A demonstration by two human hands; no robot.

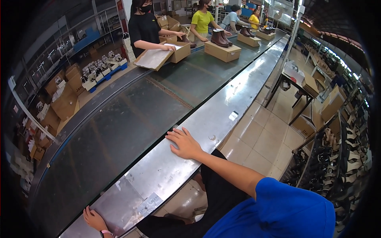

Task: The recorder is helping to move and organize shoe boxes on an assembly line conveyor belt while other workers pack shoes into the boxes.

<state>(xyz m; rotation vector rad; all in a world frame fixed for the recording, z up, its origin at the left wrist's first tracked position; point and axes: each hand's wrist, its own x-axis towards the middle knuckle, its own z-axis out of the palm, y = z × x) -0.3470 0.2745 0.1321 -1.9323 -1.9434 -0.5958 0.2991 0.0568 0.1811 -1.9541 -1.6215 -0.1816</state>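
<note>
"Resting palm-down, does the right grip point(184, 143) hold anything?"

"Nothing; its fingers spread loosely on the metal tabletop point(158, 168). The left grip point(94, 219), unclenched, fingers slightly bent, is empty too, at the belt-side edge."

"And the tabletop's look?"

"Silvery, scuffed, glossy, with a worn sticker point(150, 203); it runs alongside the dark conveyor belt point(115, 135)."

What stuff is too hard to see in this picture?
In the head view:
Arm beyond the left hand: cut off by the lower edge.
Palm of the right hand: hidden by its back.
Inside the carton under the nearest tall boots: hidden by cardboard.
</note>
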